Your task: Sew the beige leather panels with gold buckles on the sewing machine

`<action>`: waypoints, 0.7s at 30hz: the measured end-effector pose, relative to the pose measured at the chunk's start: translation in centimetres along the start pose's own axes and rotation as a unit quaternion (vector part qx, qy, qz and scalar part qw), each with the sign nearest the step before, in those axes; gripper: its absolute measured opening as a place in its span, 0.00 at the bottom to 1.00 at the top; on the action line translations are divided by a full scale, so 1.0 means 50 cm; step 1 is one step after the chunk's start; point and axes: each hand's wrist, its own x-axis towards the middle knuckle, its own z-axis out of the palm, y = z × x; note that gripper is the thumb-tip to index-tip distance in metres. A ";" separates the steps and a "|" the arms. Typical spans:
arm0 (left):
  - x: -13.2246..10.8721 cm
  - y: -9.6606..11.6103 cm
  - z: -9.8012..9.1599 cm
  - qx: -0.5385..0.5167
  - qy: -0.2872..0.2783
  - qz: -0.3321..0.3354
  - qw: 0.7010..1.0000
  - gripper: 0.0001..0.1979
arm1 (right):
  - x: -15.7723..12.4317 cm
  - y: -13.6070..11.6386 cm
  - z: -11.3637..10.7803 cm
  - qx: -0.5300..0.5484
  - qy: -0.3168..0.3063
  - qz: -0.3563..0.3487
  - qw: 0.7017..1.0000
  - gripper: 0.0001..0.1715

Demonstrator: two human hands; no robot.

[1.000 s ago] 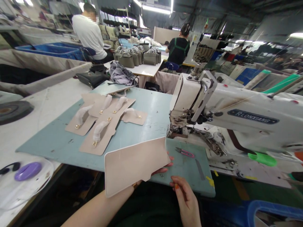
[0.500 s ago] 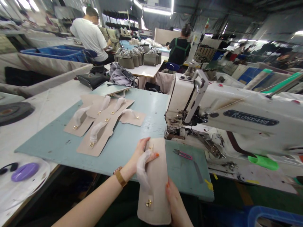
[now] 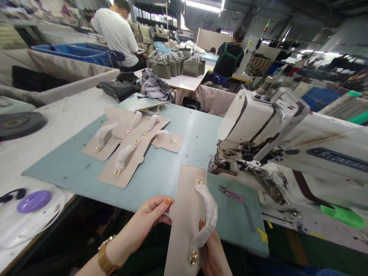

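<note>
A beige bag panel [image 3: 182, 214] is held at the near edge of the blue-green work board [image 3: 198, 126]. Its handle [image 3: 211, 209], wrapped in white film, arches to the right between gold-coloured fittings. My left hand [image 3: 153, 211] is closed at the panel's left edge, thumb on top and fingers partly beneath. My right hand [image 3: 214, 249] grips the right edge from below, partly hidden behind the handle and panel. Several similar panels with wrapped handles [image 3: 123, 157] lie overlapping on the board, farther left.
A sewing machine [image 3: 258, 126] stands at the right. Pink-handled thread snips [image 3: 232, 193] lie near its base. A purple oval object [image 3: 33, 201] and a dark roll [image 3: 21, 125] are on the left table. Grey handbags [image 3: 172, 65] stand farther back, near two people.
The panel has turned over sideways, so its handle now arches right instead of left. My left hand has moved from the handle's upper end to the left edge. The view has shifted.
</note>
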 end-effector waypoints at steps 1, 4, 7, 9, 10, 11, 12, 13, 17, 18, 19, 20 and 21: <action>-0.003 -0.001 -0.001 -0.006 -0.001 0.000 1.000 0.12 | 0.001 0.002 0.002 0.007 -0.001 -0.001 1.000 0.22; -0.010 0.002 -0.004 0.013 -0.003 0.006 1.000 0.13 | 0.003 0.005 0.011 0.017 0.013 -0.005 1.000 0.21; -0.016 0.007 -0.006 0.043 -0.020 0.030 0.998 0.13 | 0.005 0.004 0.030 0.015 0.005 -0.009 1.000 0.23; -0.016 0.010 -0.005 0.059 -0.041 0.050 0.996 0.14 | 0.007 0.002 0.045 0.007 -0.005 -0.008 1.000 0.24; -0.015 0.011 -0.005 0.070 -0.050 0.060 0.994 0.14 | 0.008 0.001 0.051 0.004 -0.005 -0.008 1.000 0.24; -0.013 0.012 -0.004 0.084 -0.056 0.071 0.992 0.15 | 0.009 0.001 0.056 0.000 -0.001 -0.009 1.000 0.24; -0.012 0.014 -0.002 0.098 -0.061 0.079 0.990 0.15 | 0.011 0.001 0.059 -0.002 0.006 -0.009 1.000 0.24; -0.010 0.016 -0.001 0.111 -0.065 0.084 0.988 0.16 | 0.013 0.001 0.061 -0.003 0.012 -0.010 1.000 0.23; -0.002 0.018 -0.005 0.139 -0.077 0.083 0.984 0.17 | 0.025 0.004 0.057 -0.008 0.017 0.001 1.000 0.22; 0.001 0.018 -0.011 0.144 -0.080 0.080 0.983 0.17 | 0.029 0.005 0.055 -0.006 0.018 0.003 1.000 0.24; 0.004 0.018 -0.020 0.151 -0.078 0.080 0.982 0.16 | 0.034 0.005 0.054 -0.003 0.023 0.006 1.000 0.25; 0.008 0.018 -0.034 0.159 -0.064 0.087 0.981 0.15 | 0.039 0.004 0.054 0.001 0.034 0.012 0.999 0.27; 0.012 0.020 -0.051 0.171 -0.038 0.098 0.980 0.14 | 0.045 0.002 0.055 0.003 0.044 0.020 0.999 0.28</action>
